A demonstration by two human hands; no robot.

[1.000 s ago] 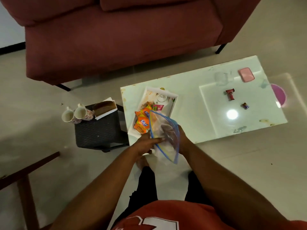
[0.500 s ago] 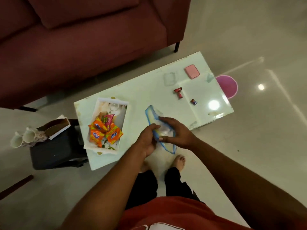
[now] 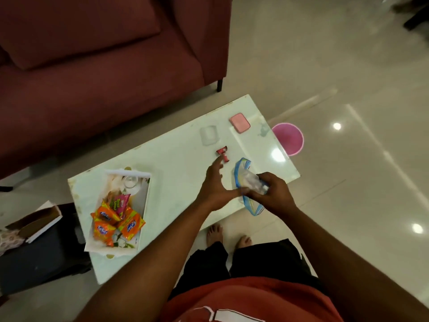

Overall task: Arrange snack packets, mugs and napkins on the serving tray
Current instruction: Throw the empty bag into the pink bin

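Tray (image 3: 145, 201): white, rectangular, floral print on its floor, lying flat on the near-left part of the bench (image 3: 176, 163). Its long axis runs from the bench's near edge toward the sofa (image 3: 92, 73), tilted slightly to the right. Packets (image 3: 116, 219): three orange ones and one pink one, piled overlapping in the tray's near half; corners point in different directions, with no common axis. A small clear glass (image 3: 130, 182) stands at the tray's far end.

My right hand (image 3: 272, 194), right of the tray, is closed around a crumpled clear bag (image 3: 246, 182) with a blue zip edge; the bag's mouth loops up toward the sofa side and a tail hangs near the bench's near edge. My left hand (image 3: 214, 187), between tray and bag, is open, fingers spread, holding nothing; its fingertips lie just beside a small red wrapper (image 3: 223, 154) on the bench.

Farther from the tray, toward the bench's far-right corner: a pink pad (image 3: 239, 122) and a faint clear lid (image 3: 209, 135). A dark stool (image 3: 44, 256) left of the tray carries an open box (image 3: 34, 220).
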